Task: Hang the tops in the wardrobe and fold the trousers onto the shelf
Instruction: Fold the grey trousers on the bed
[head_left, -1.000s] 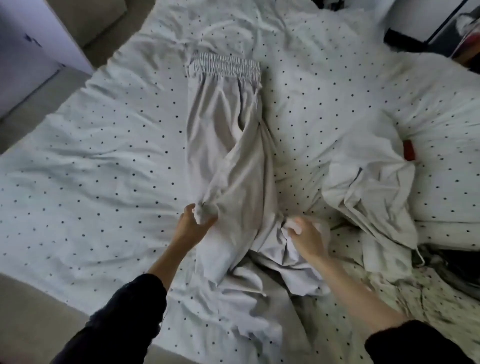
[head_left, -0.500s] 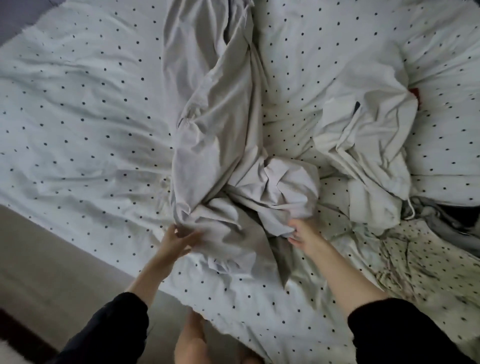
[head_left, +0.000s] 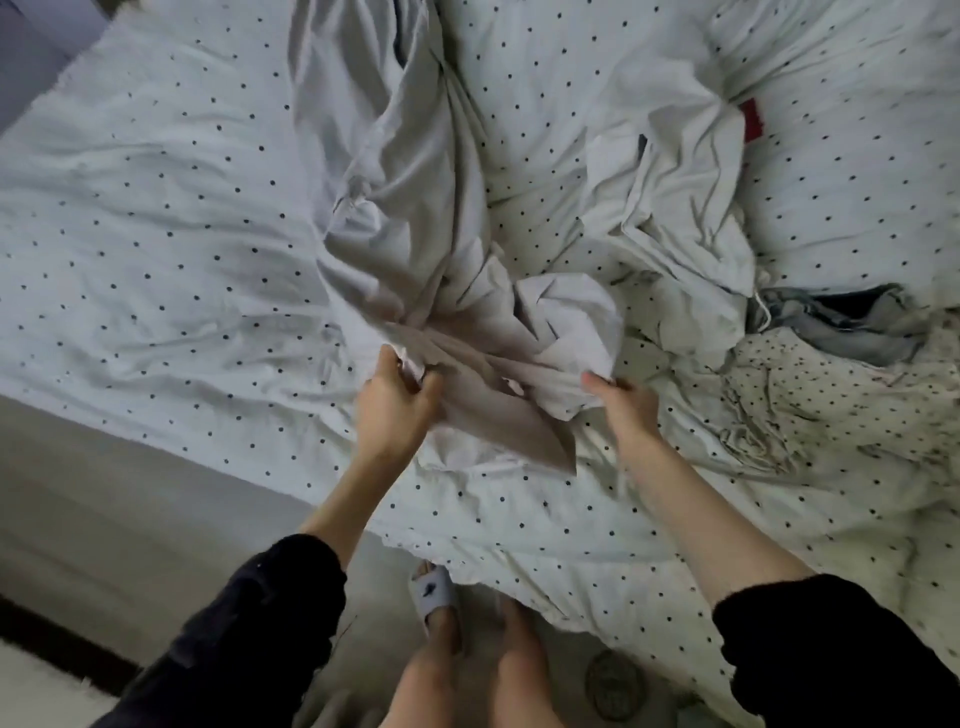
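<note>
Pale grey trousers (head_left: 395, 208) lie lengthwise on the dotted bed cover, their leg ends bunched near the bed's front edge. My left hand (head_left: 397, 402) pinches a fold of the left leg's end. My right hand (head_left: 621, 397) grips the crumpled end of the other leg. The waistband is out of view at the top. A white garment with a red tag (head_left: 670, 187) lies crumpled to the right of the trousers.
The white bed cover with black dots (head_left: 156, 234) fills most of the view. A dotted fabric heap (head_left: 831, 405) and a dark blue garment (head_left: 841, 322) sit at the right. Floor (head_left: 93, 493) and my feet (head_left: 467, 649) are below the bed edge.
The view has tilted down and the waistband has left the frame. Both hands have taken hold of the trouser leg ends and drawn them closer to the bed's front edge.
</note>
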